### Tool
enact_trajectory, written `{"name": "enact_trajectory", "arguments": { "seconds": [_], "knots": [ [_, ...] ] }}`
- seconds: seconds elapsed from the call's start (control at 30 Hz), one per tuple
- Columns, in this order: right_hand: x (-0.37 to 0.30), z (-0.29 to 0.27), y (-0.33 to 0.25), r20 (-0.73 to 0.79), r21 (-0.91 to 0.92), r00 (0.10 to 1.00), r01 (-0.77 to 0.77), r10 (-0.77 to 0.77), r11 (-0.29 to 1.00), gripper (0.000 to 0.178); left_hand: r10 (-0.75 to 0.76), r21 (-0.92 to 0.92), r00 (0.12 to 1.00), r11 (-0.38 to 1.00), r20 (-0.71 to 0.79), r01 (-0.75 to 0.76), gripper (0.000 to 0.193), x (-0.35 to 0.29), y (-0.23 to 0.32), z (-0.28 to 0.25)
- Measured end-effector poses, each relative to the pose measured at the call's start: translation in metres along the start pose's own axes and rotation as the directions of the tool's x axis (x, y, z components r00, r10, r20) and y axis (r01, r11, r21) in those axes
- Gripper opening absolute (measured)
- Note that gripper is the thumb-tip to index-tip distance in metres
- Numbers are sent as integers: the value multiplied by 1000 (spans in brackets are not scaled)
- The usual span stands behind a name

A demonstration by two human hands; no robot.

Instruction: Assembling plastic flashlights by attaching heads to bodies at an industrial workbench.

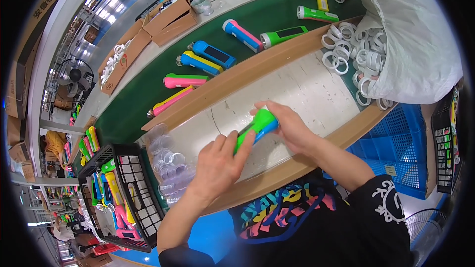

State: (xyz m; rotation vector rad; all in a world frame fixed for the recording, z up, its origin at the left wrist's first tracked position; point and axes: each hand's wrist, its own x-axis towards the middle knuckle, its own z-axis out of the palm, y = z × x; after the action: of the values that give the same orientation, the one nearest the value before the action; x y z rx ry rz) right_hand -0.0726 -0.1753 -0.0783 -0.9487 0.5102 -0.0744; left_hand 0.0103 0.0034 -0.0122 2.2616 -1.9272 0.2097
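Over the white bench top, a green and blue flashlight (264,119) is held at a slant between my two hands. My left hand (217,164) is closed around its handle end. My right hand (288,127) wraps the wider head end, its fingers partly hidden behind the head. A bit of white shows at the head's rim, and I cannot make out whether it is a ring. Clear plastic lens cups (170,170) lie in a heap to the left of my left hand. White plastic rings (363,58) are piled at the far right.
Cardboard strips (225,80) border the work area. Beyond stand several coloured flashlights, including a pink and green one (184,80), on a green belt (141,91). A black basket (143,194) of flashlights sits left, a white sack (413,44) right, a blue crate (396,143) below it.
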Motion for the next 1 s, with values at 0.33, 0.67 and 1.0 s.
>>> {"name": "enact_trajectory", "arguments": {
  "seconds": [0.33, 0.67, 1.0],
  "knots": [
    [-4, 12, -29, 210, -409, 895, 447, -394, 795, 39, -244, -555, 969, 803, 26, 217, 62, -4, -4, -10],
    [-24, 22, -58, 461, -434, 844, 483, -272, 761, 40, -233, -752, 973, 641, 1, 154, 55, -15, -5, -19],
    [34, -1, -8, 67, -124, 961, -260, 269, 958, 40, 3, 5, 998, 1000, 61, -4, 61, 4, 0, -1]
  ]
}}
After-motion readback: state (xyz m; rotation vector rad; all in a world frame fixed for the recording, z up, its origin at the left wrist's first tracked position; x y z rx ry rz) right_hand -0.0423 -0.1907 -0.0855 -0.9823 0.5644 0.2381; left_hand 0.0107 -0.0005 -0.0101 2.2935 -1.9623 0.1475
